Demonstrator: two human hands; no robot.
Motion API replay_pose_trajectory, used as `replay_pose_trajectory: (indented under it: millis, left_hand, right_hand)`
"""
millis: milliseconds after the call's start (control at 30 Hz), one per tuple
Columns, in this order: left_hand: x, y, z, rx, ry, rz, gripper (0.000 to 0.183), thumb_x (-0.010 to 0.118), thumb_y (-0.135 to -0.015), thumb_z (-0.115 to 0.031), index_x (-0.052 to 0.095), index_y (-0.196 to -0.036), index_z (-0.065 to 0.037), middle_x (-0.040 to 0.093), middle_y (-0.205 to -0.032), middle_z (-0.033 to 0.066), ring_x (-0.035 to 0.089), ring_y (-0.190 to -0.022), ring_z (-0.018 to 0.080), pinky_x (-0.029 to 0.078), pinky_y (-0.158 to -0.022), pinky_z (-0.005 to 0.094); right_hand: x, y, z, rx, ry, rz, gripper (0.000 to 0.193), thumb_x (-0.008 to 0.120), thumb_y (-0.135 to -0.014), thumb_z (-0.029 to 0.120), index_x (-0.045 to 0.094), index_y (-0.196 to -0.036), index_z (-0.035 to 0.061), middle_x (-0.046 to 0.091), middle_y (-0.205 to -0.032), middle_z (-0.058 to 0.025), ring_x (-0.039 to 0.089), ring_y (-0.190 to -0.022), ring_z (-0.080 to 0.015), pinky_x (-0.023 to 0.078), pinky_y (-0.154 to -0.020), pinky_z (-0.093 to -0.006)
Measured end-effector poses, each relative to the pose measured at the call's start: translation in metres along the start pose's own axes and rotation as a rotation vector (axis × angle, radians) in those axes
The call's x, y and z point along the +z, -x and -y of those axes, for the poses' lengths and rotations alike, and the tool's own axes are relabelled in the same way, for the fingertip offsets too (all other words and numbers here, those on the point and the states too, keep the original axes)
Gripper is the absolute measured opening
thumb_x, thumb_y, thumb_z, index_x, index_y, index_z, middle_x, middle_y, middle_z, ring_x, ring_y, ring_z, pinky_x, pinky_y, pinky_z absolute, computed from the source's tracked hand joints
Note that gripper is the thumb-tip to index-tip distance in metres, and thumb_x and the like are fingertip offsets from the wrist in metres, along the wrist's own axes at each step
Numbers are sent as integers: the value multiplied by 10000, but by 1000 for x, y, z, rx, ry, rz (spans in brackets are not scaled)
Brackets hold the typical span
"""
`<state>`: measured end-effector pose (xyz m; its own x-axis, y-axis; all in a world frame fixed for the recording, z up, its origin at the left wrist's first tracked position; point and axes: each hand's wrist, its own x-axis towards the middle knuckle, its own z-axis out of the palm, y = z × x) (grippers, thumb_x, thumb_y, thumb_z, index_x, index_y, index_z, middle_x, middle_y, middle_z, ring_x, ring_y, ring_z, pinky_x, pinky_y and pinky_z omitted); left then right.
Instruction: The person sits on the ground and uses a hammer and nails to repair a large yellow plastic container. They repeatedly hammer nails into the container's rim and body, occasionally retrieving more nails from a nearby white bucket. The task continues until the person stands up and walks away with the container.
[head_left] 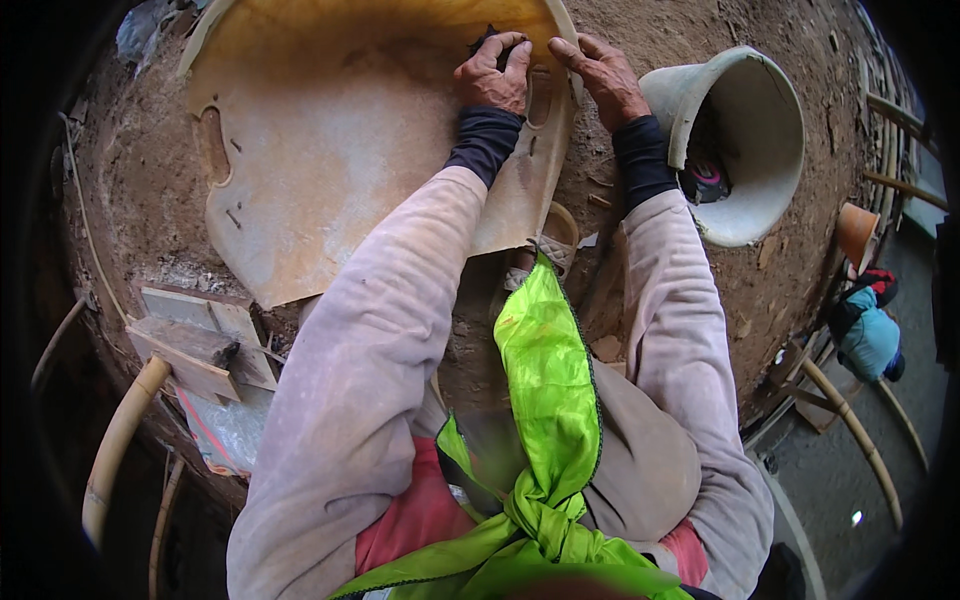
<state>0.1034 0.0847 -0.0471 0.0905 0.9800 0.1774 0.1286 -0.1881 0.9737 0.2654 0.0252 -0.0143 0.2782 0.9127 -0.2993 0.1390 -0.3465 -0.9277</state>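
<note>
A large pale beige plastic tub (320,190), cut open and dusty, stands tilted in front of me with a handle slot on each side. My left hand (497,78) is closed in a pinch just above the right slot, inside the tub. Dark material (487,40) shows behind its fingers; what they pinch is too small to make out. Across the edge, my right hand (608,82) has thumb and fingers closed on the tub's right rim. Small dark nail-like pieces (236,145) stick in the plastic near both slots.
To the right, a whitish bucket (735,225) lies on its side on the dirt, something dark and pink inside. Boards (195,360) and bamboo poles (125,445) are at left. Further right, an orange pot (857,235) and a person in blue (868,335) appear beside more poles.
</note>
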Motion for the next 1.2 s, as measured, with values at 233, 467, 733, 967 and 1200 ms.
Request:
replay_pose_trajectory:
  millis: [233,467,733,967,1200]
  left_hand:
    - [8,1,-6,-96,92,55,180,790,-873,-204,781,-975,-56,781,-907,121,757,-833,237,579,-807,340]
    - [17,5,2,4,9,39,154,769,-890,-181,757,-997,-71,772,-916,138,757,-839,295,585,-791,369]
    - [21,13,12,208,-88,46,116,727,-921,-151,725,-1028,-107,736,-891,160,726,-799,372,581,-740,422]
    - [15,12,9,108,-91,66,114,688,-958,-200,718,-1024,-112,742,-908,152,732,-804,351,572,-753,402]
    - [14,12,12,83,-12,39,145,690,-963,-227,731,-1011,-96,751,-905,157,745,-820,331,573,-768,385]
  right_hand:
    - [0,-6,-15,18,-43,-148,371,751,-945,296,721,-1165,-2,734,-920,-47,642,-824,-126,504,-750,-289]
    - [2,-10,-18,37,-134,-196,369,765,-930,259,696,-1168,-15,737,-926,-71,652,-809,-129,516,-738,-291]
    - [4,-3,-11,89,-50,-184,361,741,-969,279,691,-1209,15,724,-1050,-42,630,-947,-117,496,-858,-287]
    - [36,89,23,-111,482,-518,459,655,-983,270,595,-1357,11,659,-1231,-247,659,-1140,-367,528,-956,-433]
    - [50,271,-22,106,835,-630,471,675,-944,173,574,-1374,9,634,-1266,-249,620,-1185,-388,481,-1021,-460]
